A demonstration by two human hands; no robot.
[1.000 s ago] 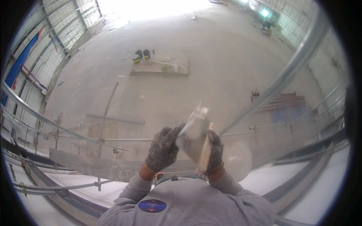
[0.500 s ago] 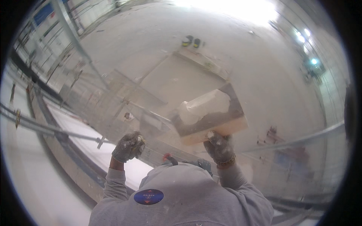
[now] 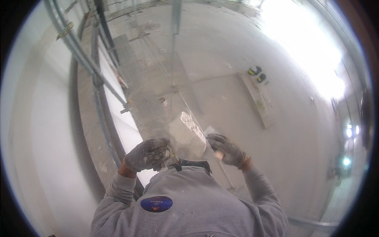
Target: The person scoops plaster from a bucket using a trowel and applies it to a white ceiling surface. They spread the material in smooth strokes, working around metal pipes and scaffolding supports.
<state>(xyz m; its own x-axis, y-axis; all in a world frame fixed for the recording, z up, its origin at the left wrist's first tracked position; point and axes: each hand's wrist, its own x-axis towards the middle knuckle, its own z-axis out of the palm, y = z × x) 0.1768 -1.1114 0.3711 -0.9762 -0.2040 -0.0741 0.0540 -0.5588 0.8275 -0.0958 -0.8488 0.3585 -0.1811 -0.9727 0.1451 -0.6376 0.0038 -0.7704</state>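
My gloved left hand (image 3: 148, 154) is closed, low at centre left, on something I cannot make out. Right of it is a mass of off-white plaster-like material (image 3: 186, 134) on a tool whose outline is blurred. My gloved right hand (image 3: 228, 152) grips a tool with a pale wooden part (image 3: 218, 155) and a flat greyish blade beside the white mass. Which hand supports the mass is hard to tell. Both gloves are grey and smeared with white.
Scaffold tubes (image 3: 87, 63) and a grey ledge (image 3: 94, 158) run beside a white wall (image 3: 43, 130) on the left. Down on the concrete floor (image 3: 296, 158) lie a long board (image 3: 252, 100) and dark-and-yellow buckets (image 3: 258, 77). Bright light comes from the upper right.
The view has swung leftward, toward the white wall. The board in my right hand has swung out and back toward my left hand; the white material now sits between both hands.
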